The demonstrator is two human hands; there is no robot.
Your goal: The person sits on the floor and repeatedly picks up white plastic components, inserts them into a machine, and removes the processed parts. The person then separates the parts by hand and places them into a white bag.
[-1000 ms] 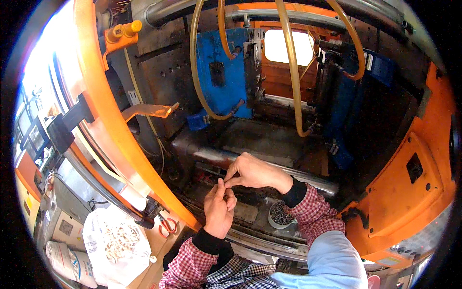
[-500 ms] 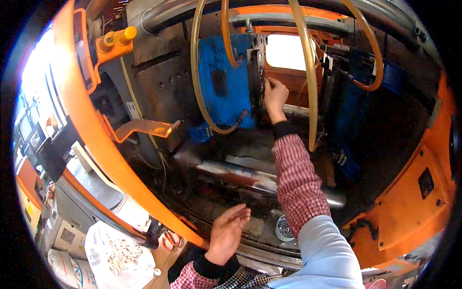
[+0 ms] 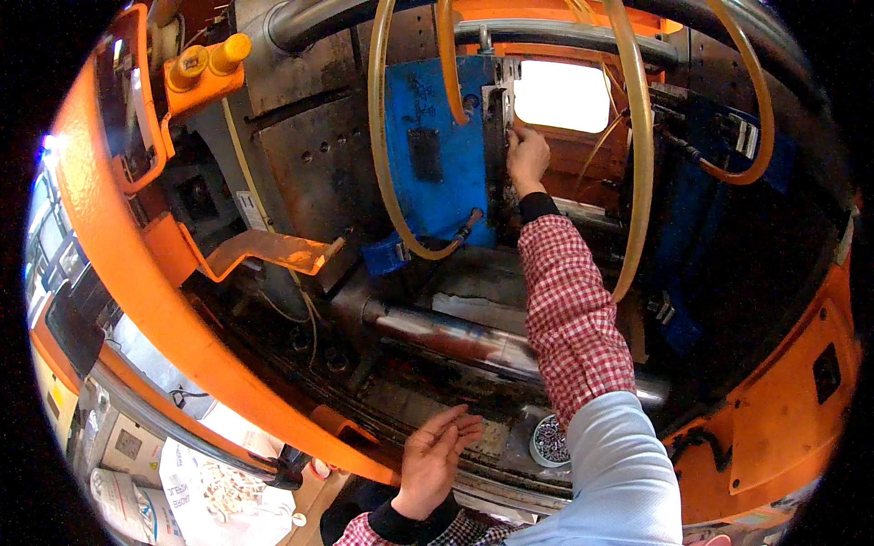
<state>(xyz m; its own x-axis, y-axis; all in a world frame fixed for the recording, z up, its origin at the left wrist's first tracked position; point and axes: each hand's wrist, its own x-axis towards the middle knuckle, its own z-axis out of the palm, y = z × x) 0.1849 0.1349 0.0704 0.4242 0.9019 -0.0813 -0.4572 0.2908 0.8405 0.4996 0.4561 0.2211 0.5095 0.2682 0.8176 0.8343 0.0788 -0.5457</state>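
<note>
My right hand reaches far into the machine, thumb and fingers pinched against the dark metal mould face on the right side of a blue block. What the fingertips hold, if anything, is too small to tell. Low in the view, my left hand is cupped, its fingers loosely curled together and the palm hidden; its contents cannot be made out. Right of it, a small round bowl full of little metal pieces stands on the machine bed, close beside my right sleeve.
Amber hoses hang before and beside the blue block. A steel bar runs across below my right arm. An orange frame and bracket border the left. Outside, a white bag holds pale ring-like parts.
The view has shifted a little. My right hand stays pinched at the mould face, slightly higher on it. My left fingers have curled a bit more.
</note>
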